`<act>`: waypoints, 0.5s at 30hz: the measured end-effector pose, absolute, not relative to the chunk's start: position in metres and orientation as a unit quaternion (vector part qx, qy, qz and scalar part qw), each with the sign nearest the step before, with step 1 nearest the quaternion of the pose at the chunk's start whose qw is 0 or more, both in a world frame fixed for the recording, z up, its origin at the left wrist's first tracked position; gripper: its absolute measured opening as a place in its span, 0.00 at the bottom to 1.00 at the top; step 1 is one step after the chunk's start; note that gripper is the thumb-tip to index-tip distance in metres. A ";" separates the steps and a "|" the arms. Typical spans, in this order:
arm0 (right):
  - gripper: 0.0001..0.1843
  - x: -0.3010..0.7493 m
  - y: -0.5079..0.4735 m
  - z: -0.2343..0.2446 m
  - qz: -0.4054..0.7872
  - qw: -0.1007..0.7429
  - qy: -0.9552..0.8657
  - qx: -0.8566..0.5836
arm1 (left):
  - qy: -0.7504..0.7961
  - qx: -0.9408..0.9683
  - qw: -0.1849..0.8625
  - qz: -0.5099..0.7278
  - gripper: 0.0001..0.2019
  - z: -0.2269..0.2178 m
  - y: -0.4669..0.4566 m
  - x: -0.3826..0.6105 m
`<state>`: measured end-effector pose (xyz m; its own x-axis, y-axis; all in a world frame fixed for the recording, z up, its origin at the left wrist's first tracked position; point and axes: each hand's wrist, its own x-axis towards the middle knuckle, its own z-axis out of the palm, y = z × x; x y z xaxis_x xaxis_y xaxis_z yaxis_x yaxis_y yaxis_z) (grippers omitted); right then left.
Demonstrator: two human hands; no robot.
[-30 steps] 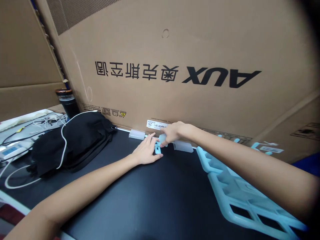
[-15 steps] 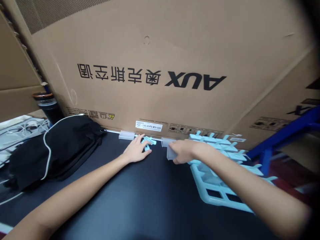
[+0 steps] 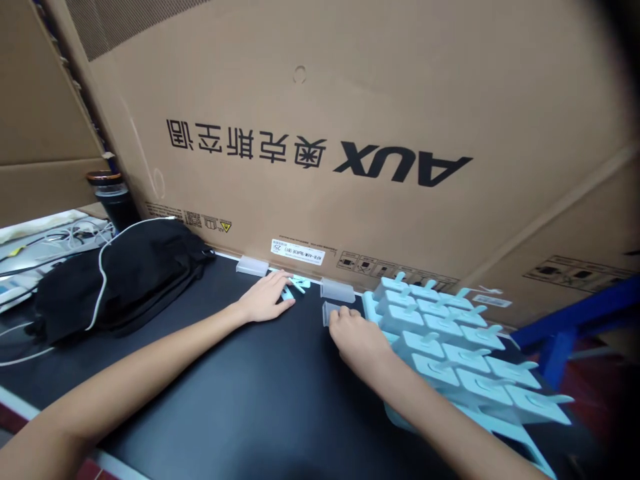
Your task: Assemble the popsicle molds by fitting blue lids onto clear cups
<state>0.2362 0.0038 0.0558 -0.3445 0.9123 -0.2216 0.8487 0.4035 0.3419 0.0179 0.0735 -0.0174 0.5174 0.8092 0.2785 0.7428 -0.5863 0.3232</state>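
My left hand (image 3: 265,297) lies palm down near the back edge of the black table, thumb apart. Its fingertips rest beside and partly over a few small light-blue plastic pieces (image 3: 300,285). My right hand (image 3: 356,337) is closed on a clear plastic holder (image 3: 328,312), whose left end sticks out past the fingers. Just behind it, at the table edge, sits another clear plastic holder (image 3: 338,291). A third, similar clear piece (image 3: 252,266) lies to the left. Close by on the right is a light-blue ice-pop mold (image 3: 440,347) with rows of handled lids, partly covered by my right forearm.
A large cardboard box (image 3: 300,193) stands along the back of the black table (image 3: 240,400). At left are a black bag (image 3: 130,280) with a white cable across it and a dark cup (image 3: 117,200). A blue metal bar (image 3: 565,333) runs at the far right.
My right hand has drawn back slightly from the table edge with the clear holder, which now shows apart from the one behind. My left hand has barely moved. The camera view has shifted.
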 end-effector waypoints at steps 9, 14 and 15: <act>0.18 0.239 0.010 0.035 0.134 0.103 0.809 0.562 | 0.412 0.869 0.078 0.262 0.15 -0.018 0.069 0.016; 0.12 0.249 -0.015 0.052 0.168 -0.027 0.833 0.526 | 0.410 0.863 0.078 0.285 0.13 -0.018 0.069 0.015; 0.12 0.255 -0.024 0.056 0.183 -0.068 0.836 0.513 | 0.410 0.860 0.081 0.292 0.12 -0.018 0.069 0.014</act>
<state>0.2547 -0.0241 0.0559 -0.4646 0.8324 0.3020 0.8824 0.4066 0.2367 0.0141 0.0691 -0.0182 0.4925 0.7530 0.4364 0.6580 -0.6503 0.3796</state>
